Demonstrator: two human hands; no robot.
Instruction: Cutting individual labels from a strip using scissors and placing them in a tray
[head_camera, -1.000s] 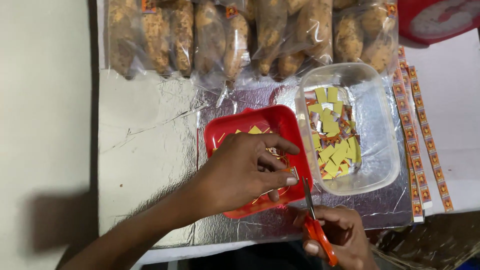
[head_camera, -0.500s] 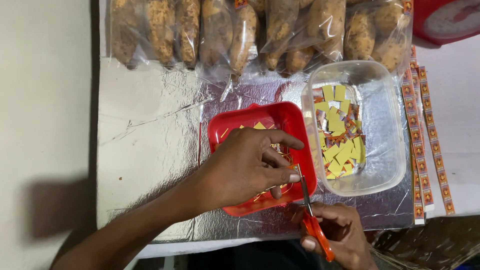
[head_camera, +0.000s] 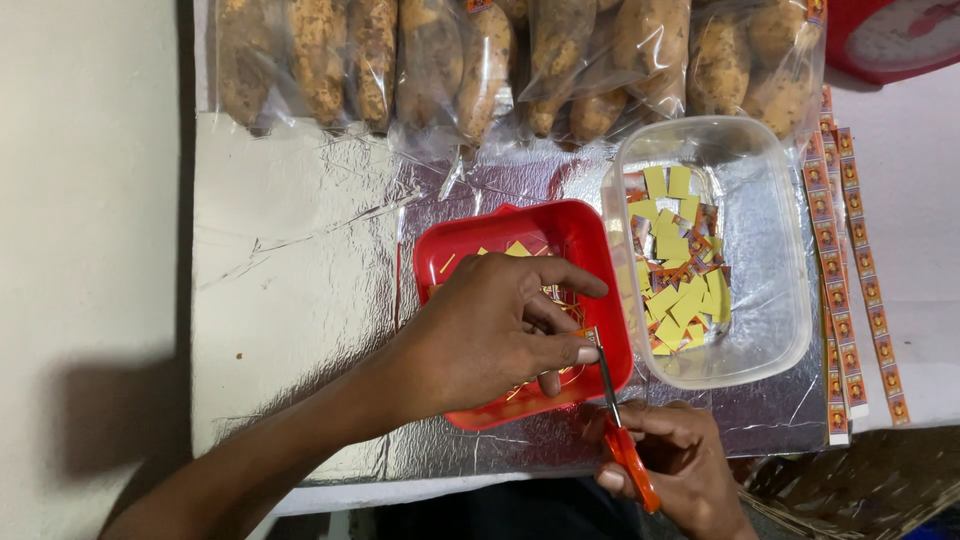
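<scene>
Scissors with orange plastic handles (head_camera: 622, 430) sit clamped in the right hand (head_camera: 680, 470), blades reaching a small paper piece pinched in the left hand (head_camera: 495, 335) over the red plastic tub (head_camera: 470, 240), so trimmings fall inside. Beside it, the clear plastic container (head_camera: 780, 300) holds yellow paper squares (head_camera: 680, 300) on crinkled foil (head_camera: 300, 260).

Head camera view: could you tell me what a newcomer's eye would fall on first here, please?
The red tray at the centre, where the left hand pinches something small against the orange-handled scissors held by the right hand. Right of it, a clear tub holds cut yellow squares. Bagged brown tubers line the top edge of the foil sheet.
</scene>
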